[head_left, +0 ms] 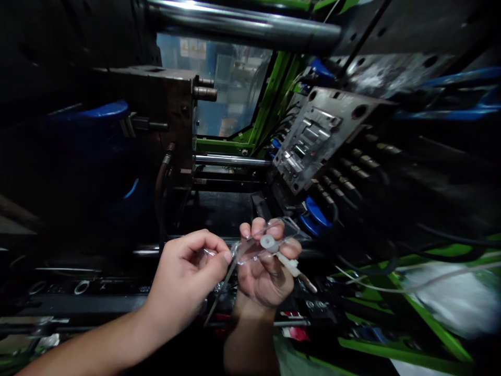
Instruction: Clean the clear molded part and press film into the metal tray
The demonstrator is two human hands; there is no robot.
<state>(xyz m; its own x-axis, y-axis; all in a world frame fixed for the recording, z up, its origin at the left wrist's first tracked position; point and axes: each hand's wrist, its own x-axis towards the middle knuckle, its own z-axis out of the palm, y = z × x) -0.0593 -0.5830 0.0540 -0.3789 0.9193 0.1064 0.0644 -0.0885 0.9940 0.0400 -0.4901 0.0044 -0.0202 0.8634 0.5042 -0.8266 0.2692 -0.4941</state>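
Note:
My right hand holds a clear, flat moulded plastic part with a white round sprue and a whitish stem running down to the right. My left hand pinches the left edge of the same clear part, fingers curled tight at its corner. Both hands sit low in the middle, in front of an open injection moulding machine. Behind and above them the metal mould face tilts towards me.
A dark mould block stands at the left with steel tie bars running across. Black hoses and blue fittings hang at the right. Green machine frame and a white blurred sheet lie at the lower right.

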